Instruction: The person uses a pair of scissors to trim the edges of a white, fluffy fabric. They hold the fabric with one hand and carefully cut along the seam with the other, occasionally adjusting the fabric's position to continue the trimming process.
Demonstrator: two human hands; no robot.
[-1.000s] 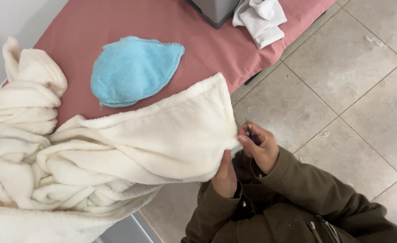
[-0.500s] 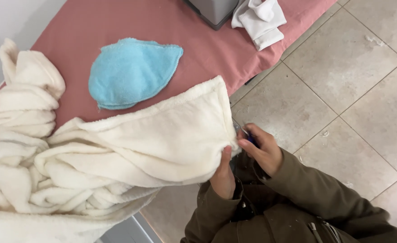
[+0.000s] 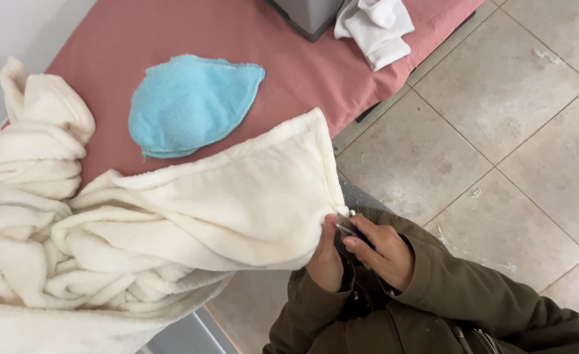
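Since a second ago little shifts: my left hand (image 3: 325, 259) stays pinched on the cream blanket (image 3: 237, 203) corner at lower centre, my right hand (image 3: 381, 252) clamped on a small dark tool (image 3: 348, 231) (scissors, perhaps).

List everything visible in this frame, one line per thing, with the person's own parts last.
Fleece blanket: one, cream, bunched on the table, one corner pulled off the edge.
Cloth pad: one, light blue, flat on the table.
White cloth: one, crumpled at the table's far edge.
Grey box: one, mostly out of frame.
Table cover: one, dusty pink.
Floor tiles: beige.
Left hand: pinching the blanket corner.
Right hand: holding a small dark-handled tool at that corner.
Sleeves: olive.
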